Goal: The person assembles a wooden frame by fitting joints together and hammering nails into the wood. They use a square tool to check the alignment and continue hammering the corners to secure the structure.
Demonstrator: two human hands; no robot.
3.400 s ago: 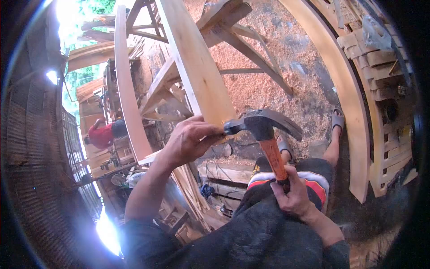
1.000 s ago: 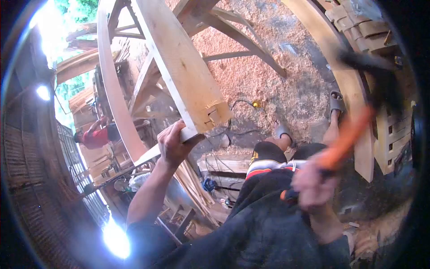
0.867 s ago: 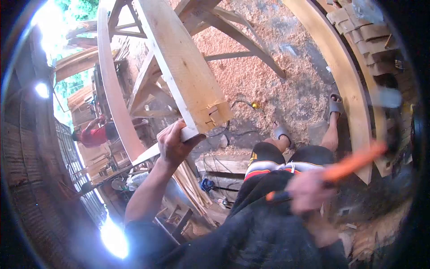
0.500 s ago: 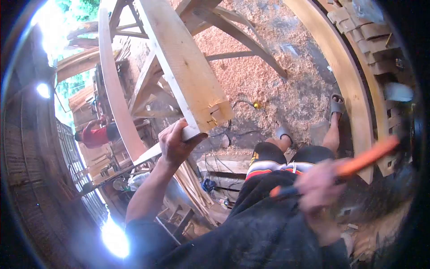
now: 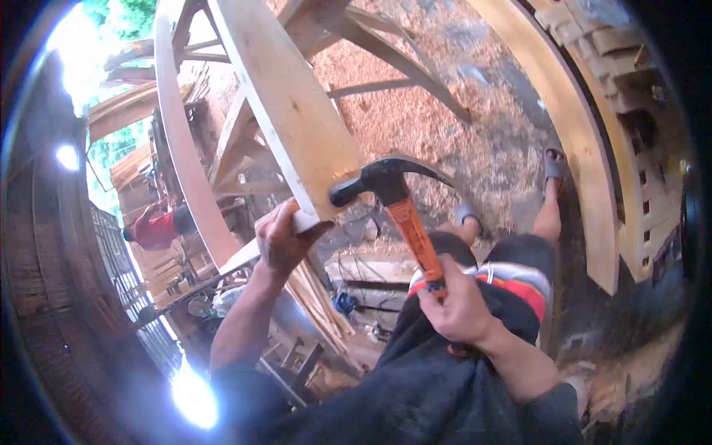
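Note:
My right hand (image 5: 458, 305) is wrapped round the orange-and-black handle of a claw hammer (image 5: 415, 236). The hammer's black head reaches the near end of a thick wooden beam (image 5: 298, 107), its face right at the end and its claw pointing right. At the beam's lower left corner, my left hand (image 5: 277, 241) closes round the end of a pale wooden board (image 5: 310, 221). That board's end lies against the beam, and the rest runs down to the left behind my wrist. The hammer head covers part of the beam's end.
Wooden trestle legs (image 5: 400, 55) stand under the beam, over a floor strewn with shavings (image 5: 415, 122). A curved plank (image 5: 185, 148) rises at left, and long curved timbers (image 5: 567, 111) lie at right. Another person in a red top (image 5: 154, 226) is at the far left.
The hammer has swung from the right, where it was blurred, leftward to the beam's end. My left hand stays on the board, and the view has shifted slightly.

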